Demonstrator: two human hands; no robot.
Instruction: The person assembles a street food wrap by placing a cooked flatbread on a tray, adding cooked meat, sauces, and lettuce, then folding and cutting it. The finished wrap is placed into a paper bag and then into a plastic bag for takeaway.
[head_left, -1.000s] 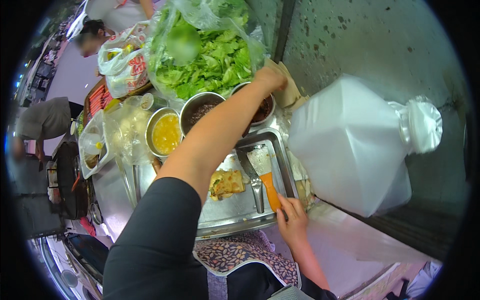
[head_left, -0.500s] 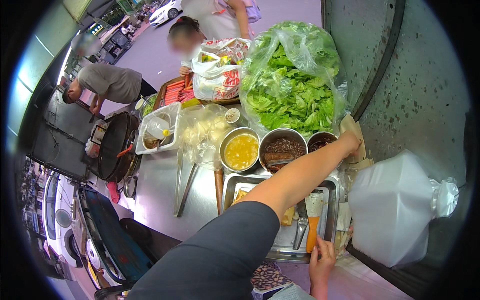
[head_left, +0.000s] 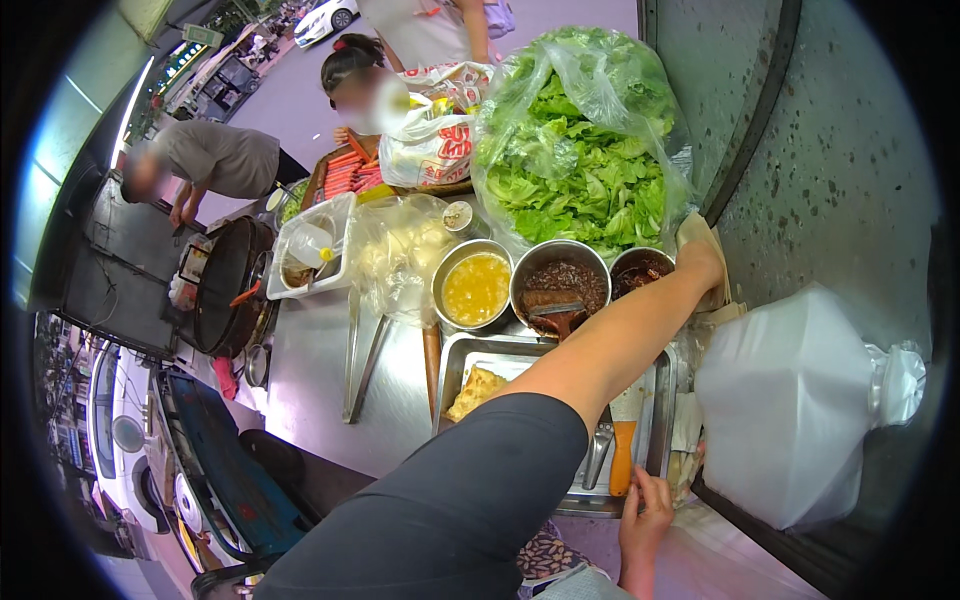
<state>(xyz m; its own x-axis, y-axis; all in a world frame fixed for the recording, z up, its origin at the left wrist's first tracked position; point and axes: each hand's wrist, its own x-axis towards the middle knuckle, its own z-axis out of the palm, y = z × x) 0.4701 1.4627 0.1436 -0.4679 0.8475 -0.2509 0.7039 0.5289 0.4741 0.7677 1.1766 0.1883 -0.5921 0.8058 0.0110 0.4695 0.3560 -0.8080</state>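
Compared with half a second earlier, the left forearm (head_left: 620,355) lay across the tray (head_left: 666,420) at a shifted angle, so more of the golden flatbread (head_left: 475,392) showed to its left, while the yellow piece seen on its right before was covered. The left hand (head_left: 702,262) was at the brown paper (head_left: 694,230) as before, just beyond the pot of dark red sauce (head_left: 640,268); its fingers were hidden by the paper, so I could not tell whether they were spread or pinching. The right hand (head_left: 645,515), whose fingers had been on the handle's end, now had them loosely bent just beside it, and contact could not be made out. That orange-handled scraper (head_left: 622,455) lay in the tray's right part, its handle toward the person, with a metal tool (head_left: 597,455) beside it, to its left.
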